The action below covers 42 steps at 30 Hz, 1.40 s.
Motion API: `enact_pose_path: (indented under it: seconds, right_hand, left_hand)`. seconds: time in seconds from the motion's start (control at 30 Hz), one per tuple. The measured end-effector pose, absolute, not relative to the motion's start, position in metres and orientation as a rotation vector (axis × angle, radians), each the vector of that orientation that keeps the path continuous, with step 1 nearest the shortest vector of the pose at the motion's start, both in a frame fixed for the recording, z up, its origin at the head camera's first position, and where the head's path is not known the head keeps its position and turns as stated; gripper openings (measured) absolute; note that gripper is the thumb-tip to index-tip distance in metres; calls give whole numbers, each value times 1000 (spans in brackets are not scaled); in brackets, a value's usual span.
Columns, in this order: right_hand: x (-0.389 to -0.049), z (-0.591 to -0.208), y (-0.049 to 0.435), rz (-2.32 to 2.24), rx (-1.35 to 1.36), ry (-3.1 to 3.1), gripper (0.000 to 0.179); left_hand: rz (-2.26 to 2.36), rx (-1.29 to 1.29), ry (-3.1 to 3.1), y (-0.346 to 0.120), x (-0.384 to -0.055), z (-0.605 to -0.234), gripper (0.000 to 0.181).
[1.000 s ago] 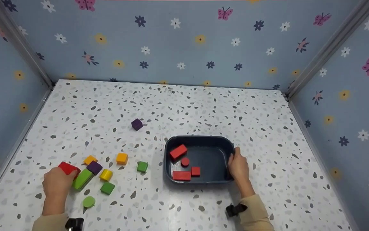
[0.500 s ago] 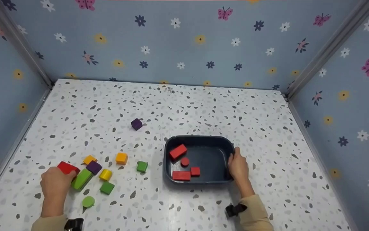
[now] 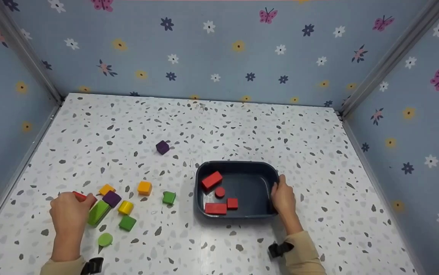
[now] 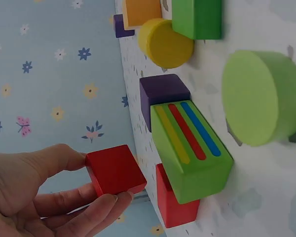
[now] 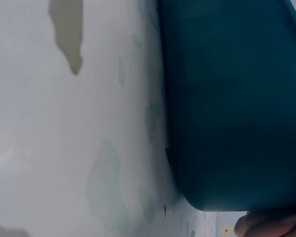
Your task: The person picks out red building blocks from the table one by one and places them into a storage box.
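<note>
A head-worn camera looks forward and down from above, taking in the whole width of the table (image 3: pixel 250 130) and the flowered wall (image 3: pixel 219 42). The left-wrist camera, turned sideways, closes in on the left hand (image 4: pixel 54 203) and striped green block (image 4: pixel 197 173); the right-wrist camera, also sideways, sits just beside the tray (image 5: pixel 237 108). Both subjects also appear overhead.

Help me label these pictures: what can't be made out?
Head view: most of the held red block, behind the left hand.
Left wrist view: part of the other red block, behind the striped block.
Right wrist view: inside the tray, behind its wall; most of the right hand, cut by the edge.
</note>
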State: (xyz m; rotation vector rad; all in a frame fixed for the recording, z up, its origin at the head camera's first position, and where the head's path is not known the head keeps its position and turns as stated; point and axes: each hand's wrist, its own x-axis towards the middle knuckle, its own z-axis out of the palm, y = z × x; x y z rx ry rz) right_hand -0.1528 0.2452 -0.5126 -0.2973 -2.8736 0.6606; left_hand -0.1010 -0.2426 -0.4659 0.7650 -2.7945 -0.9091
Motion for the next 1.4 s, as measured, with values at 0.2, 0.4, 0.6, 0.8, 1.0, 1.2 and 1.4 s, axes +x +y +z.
enact_pose_path:
  seconds: [0.2,0.4,0.6,0.8,1.0,1.2,1.4]
  right_hand:
    - [-153,-513,245,667,-311,-2867,14]
    - [-152,-514,246,672,-324,-2870,17]
    - [-151,-514,246,671,-300,-2862,17]
    - [-150,-513,246,669,-236,-2823,16]
    - [-150,-514,246,683,-262,-2833,16]
    - [-150,-515,246,682,-281,-2830,15]
    - [-151,-514,246,685,-284,-2827,13]
  left_hand:
    - [-959,703,-2721,-223,-100,-461,26]
    - [-1015,648,-2678,-200,-99,-458,25]
    - [-1033,576,-2610,-174,-100,-460,23]
    - [-1041,347,-2459,-148,-99,-457,17]
    - [-1096,223,-2412,-122,-104,-460,13]
    - [-1129,129,-2417,-99,-110,-462,15]
    - [-1195,23,-2392,-75,-117,-460,12]
